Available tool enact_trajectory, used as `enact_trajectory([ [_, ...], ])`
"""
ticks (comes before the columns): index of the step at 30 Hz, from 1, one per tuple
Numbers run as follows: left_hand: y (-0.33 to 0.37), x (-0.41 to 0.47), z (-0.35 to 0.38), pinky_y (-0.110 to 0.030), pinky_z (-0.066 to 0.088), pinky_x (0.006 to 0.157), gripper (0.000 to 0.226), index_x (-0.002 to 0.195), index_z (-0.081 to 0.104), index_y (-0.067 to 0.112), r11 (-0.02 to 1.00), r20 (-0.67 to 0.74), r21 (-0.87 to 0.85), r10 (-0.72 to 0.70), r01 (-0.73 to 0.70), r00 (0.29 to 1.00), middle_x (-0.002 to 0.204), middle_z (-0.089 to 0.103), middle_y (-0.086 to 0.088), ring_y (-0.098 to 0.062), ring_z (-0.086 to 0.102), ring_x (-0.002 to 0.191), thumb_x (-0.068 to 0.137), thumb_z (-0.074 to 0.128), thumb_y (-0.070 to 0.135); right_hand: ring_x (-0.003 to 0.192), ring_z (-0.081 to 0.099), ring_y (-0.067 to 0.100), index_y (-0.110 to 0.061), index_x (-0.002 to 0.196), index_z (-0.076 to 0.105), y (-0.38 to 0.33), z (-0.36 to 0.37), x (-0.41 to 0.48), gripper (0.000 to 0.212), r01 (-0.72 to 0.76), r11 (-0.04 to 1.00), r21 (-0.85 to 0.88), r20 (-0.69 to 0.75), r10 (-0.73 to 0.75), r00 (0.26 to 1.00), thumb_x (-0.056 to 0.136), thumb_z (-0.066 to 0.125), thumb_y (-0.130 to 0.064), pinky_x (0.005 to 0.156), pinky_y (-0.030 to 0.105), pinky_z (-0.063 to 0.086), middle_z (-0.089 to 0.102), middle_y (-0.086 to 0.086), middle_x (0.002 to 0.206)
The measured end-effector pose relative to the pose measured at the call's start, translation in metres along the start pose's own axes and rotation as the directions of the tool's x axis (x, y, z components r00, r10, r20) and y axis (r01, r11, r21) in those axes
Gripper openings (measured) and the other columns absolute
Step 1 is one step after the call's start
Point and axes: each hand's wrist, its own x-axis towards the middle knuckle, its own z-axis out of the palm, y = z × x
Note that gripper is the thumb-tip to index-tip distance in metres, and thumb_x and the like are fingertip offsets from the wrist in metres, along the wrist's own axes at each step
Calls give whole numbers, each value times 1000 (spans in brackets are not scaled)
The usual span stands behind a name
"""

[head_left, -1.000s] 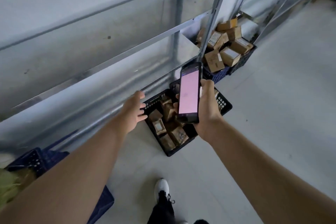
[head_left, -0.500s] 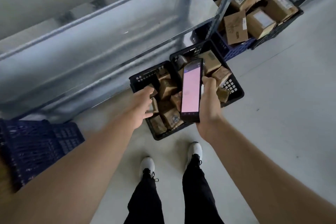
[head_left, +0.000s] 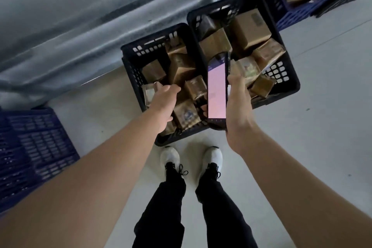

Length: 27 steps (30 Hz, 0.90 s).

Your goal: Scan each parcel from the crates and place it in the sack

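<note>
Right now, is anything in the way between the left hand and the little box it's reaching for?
Nothing visible. The left hand is right at the pale parcel beside the wall of the left crate, with no box between them. The sack is not in view, so that path cannot be judged.

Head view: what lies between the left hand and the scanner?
In the head view, a brown parcel and a second parcel nearer the person fill the gap between left hand and scanner.
</note>
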Motion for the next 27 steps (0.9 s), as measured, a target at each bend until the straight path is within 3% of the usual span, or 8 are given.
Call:
enact_trajectory([
  [3, -25, 49, 12, -57, 39, 117, 55, 159, 40, 30, 999, 10, 24, -30, 30, 1000, 164, 41, -6, -32, 42, 147, 107, 50, 46, 125, 66, 37, -34, 121, 63, 29, 3, 40, 73, -22, 999, -36, -12, 22, 1000, 70, 43, -83, 114, 62, 48, 72, 11, 131],
  [6, -43, 96, 20, -56, 41, 116, 57, 160, 38, 28, 997, -13, 42, -62, 63, 998, 162, 42, -5, -32, 45, 143, 106, 50, 44, 130, 64, 33, -28, 140, 62, 60, 0, 79, 96, -57, 997, -55, 3, 57, 998, 63, 45, -82, 113, 53, 47, 70, 8, 136],
  [12, -73, 189, 40, -39, 44, 105, 35, 141, 62, 22, 987, -82, 160, -4, 17, 997, 128, 55, 0, -22, 49, 116, 106, 55, 26, 126, 66, 31, -24, 137, 68, 113, -12, 152, 84, -54, 992, -113, 17, 57, 998, 75, 44, -75, 96, 45, 50, 70, 9, 134],
  [15, -82, 224, 55, -33, 43, 97, 15, 107, 71, 23, 957, -100, 284, 81, -50, 992, 109, 63, 4, -22, 55, 110, 105, 57, 24, 122, 67, 31, -28, 137, 67, 128, -15, 182, 77, -58, 993, -105, -4, 58, 998, 81, 45, -75, 93, 43, 54, 70, 9, 134],
  [18, -90, 257, 70, -42, 48, 110, 37, 131, 67, 26, 881, -102, 470, 111, -50, 989, 144, 55, -7, -34, 55, 125, 97, 61, 40, 103, 75, 27, -26, 136, 68, 138, -19, 205, 60, -48, 997, -68, 9, 49, 999, 101, 40, -65, 67, 30, 58, 76, 10, 122],
  [20, -93, 275, 78, -42, 49, 107, 55, 140, 59, 27, 824, -119, 567, 87, -4, 989, 154, 41, -15, -39, 52, 123, 90, 65, 49, 97, 77, 26, -28, 137, 68, 144, -22, 216, 61, -44, 997, -59, 9, 45, 999, 98, 40, -66, 66, 31, 58, 77, 11, 120],
  [24, -97, 280, 86, -54, 44, 108, 63, 142, 52, 31, 673, -224, 737, 143, 72, 964, 154, 27, -14, -47, 31, 136, 89, 69, 59, 89, 76, 28, -24, 125, 72, 150, -29, 227, 51, -58, 997, -49, 6, 58, 998, 105, 41, -58, 73, 36, 59, 77, 18, 116],
  [27, -101, 268, 85, -55, 50, 100, 62, 131, 50, 28, 686, -287, 724, 207, 71, 935, 148, 31, -16, -47, 34, 133, 83, 71, 59, 87, 74, 27, -27, 120, 73, 150, -33, 221, 47, -66, 997, -48, 4, 66, 998, 107, 39, -57, 72, 35, 56, 77, 19, 116],
])
